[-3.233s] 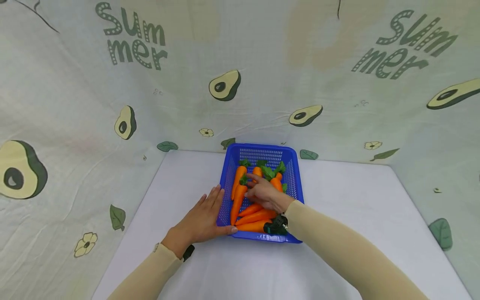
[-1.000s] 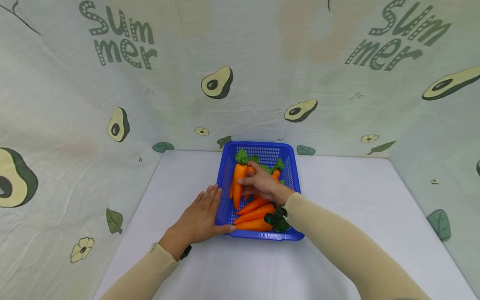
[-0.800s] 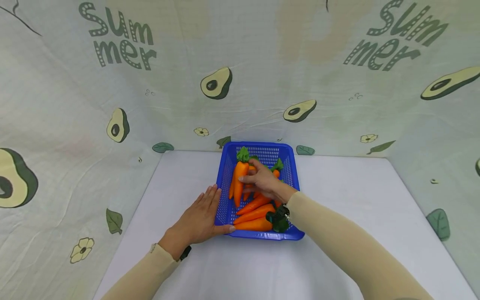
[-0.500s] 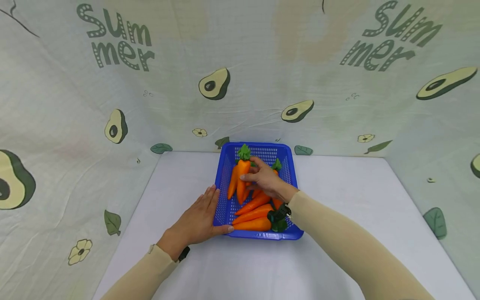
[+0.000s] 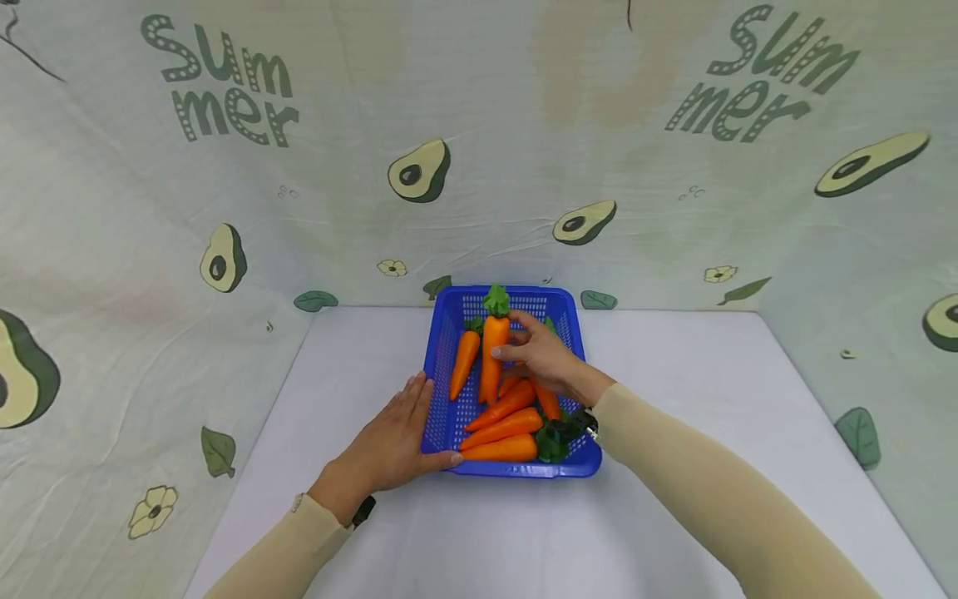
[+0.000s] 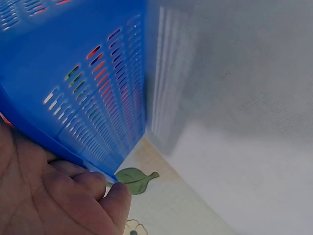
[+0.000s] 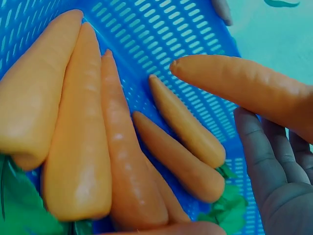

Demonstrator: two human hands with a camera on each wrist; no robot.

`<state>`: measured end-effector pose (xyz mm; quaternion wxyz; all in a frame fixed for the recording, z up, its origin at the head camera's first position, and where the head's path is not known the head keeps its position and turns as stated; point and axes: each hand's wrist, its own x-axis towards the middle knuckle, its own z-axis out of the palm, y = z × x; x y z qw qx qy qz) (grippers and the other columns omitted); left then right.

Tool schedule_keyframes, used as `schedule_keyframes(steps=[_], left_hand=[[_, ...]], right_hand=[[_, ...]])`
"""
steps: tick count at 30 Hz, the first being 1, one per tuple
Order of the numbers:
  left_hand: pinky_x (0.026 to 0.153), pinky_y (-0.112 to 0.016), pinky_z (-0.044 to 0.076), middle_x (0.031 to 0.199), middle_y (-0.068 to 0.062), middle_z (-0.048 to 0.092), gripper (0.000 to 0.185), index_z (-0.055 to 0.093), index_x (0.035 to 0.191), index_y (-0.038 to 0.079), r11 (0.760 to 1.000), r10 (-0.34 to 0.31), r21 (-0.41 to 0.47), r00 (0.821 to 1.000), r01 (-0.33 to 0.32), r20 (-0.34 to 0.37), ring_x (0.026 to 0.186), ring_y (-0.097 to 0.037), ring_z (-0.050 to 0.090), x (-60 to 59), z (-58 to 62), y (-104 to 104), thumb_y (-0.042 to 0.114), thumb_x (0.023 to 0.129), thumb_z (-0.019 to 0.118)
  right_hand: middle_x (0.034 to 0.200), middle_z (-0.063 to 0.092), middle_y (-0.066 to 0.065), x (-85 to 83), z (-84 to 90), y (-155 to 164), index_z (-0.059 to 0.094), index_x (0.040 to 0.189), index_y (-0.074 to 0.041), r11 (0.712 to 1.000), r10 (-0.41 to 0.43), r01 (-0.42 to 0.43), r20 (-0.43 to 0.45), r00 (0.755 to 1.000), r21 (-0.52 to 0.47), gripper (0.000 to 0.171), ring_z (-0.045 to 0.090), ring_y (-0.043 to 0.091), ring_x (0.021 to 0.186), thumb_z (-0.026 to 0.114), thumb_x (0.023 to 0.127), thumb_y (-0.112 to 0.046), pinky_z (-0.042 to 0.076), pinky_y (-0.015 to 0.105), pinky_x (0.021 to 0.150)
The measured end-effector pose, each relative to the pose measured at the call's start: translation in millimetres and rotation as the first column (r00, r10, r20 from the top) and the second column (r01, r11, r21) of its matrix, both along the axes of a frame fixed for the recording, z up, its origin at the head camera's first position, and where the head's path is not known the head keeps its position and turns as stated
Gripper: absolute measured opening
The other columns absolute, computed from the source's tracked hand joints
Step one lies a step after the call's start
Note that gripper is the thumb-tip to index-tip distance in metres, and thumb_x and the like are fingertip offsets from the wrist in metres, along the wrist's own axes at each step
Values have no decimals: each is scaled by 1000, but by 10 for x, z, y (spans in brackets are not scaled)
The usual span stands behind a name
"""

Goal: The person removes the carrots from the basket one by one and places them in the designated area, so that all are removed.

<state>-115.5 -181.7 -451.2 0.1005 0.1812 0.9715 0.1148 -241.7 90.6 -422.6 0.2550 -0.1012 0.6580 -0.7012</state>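
While the right hand (image 5: pixel 550 362) grips a carrot (image 5: pixel 491 353), only the left-wrist view shows basket slots (image 6: pixel 105 78).

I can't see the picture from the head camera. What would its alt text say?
A person's right hand lifts one orange carrot with a green top out of a blue basket that holds several more carrots, while the left hand rests flat against the basket's near left corner. The basket sits on a white table before avocado-print cloth.
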Motion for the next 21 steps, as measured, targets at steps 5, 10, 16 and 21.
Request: schedule_keyframes(steps=[5,10,16,21], left_hand=[[132,-51,20,177,-19,6,129,8,169,1,1000,3,-3,1000,-3,-6,165,-35,9,1,-10,-2,90,86,51],[132,-51,20,177,-19,6,129,9,168,1,1000,3,-7,1000,-3,-8,165,-35,9,-2,-23,0,91,85,50],[132,-52,20,177,-20,7,130,10,168,-1,1000,-6,16,1000,6,-15,165,-36,10,-6,-21,0,91,85,50],[131,-53,21,176,-22,8,131,12,167,-2,999,-2,46,1000,2,-14,164,-39,13,-2,-24,9,90,85,53]], right_hand=[[146,58,26,1,65,136,36,160,-19,1000,-13,13,-7,1000,0,67,71,30,108,66,103,-2,50,70,105],[143,59,26,-13,147,319,35,161,-19,999,-30,31,-42,999,23,68,72,28,106,66,103,-3,59,61,98],[134,63,20,-77,286,674,34,160,-17,997,-52,57,-88,995,54,65,72,27,106,65,104,-5,64,51,89],[133,63,14,-154,385,1057,36,157,-20,993,-83,91,-104,991,79,61,73,25,108,65,105,-9,64,49,91]])
